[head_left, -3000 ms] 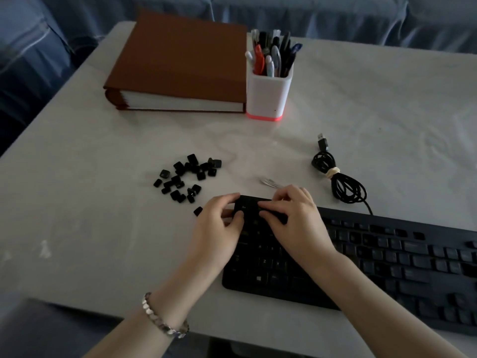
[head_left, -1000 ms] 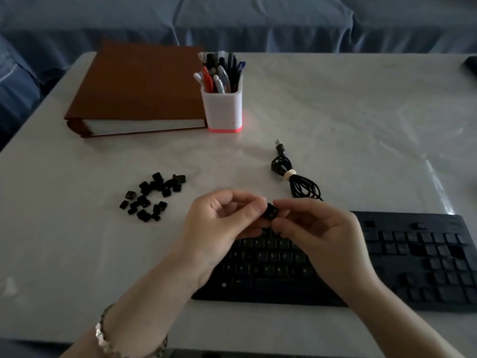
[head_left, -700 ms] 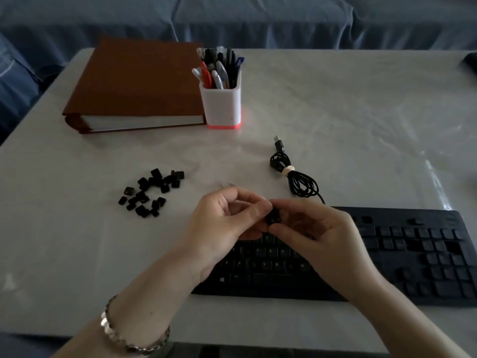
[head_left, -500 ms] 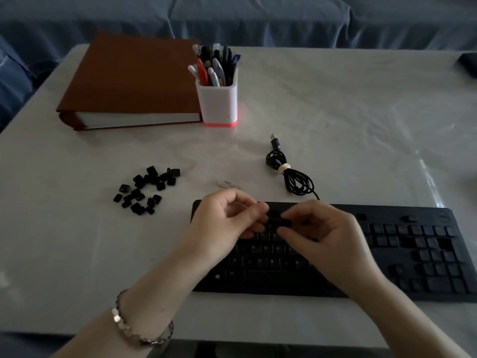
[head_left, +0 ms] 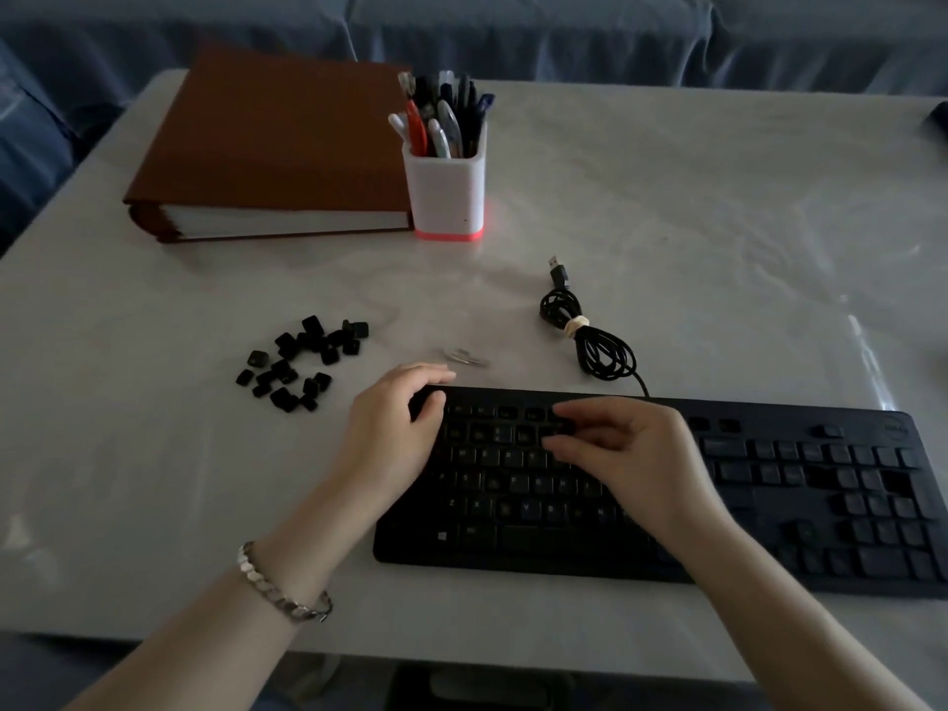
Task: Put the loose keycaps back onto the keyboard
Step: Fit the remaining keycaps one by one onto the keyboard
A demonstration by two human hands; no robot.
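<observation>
Head view, dim light. On the white marble-look table (head_left: 667,223), near its front edge, lies a flat black full-size keyboard (head_left: 744,505). The left hand (head_left: 395,428) grasps the keyboard's far left corner, with its fingers (head_left: 426,374) curled over the back edge and the thumb on top by the first keys. The right hand (head_left: 641,454) is over the upper rows of the letter block, index finger and thumb bent toward each other at the number row. It is too dark to tell whether a keycap sits between them, so that grip cannot be told. Several dark gaps show in the number pad at the right end.

The loose black keycaps (head_left: 302,361), small square plastic ones, sit in a scattered heap on the table left of the keyboard, beyond the left hand and apart from it. A small silvery metal piece (head_left: 467,357) lies just behind the keyboard's back edge, near the left fingertips. A coiled black cable (head_left: 600,346) with a pale tie and a USB plug lies behind the keyboard and runs to its back edge. At the far side a white square pen holder (head_left: 445,197) with a pink base, full of pens, stands right beside a thick brown binder (head_left: 277,146) lying flat. There is a silver link bracelet (head_left: 282,592) on the left wrist, and blue cloth (head_left: 513,33) behind the table.
</observation>
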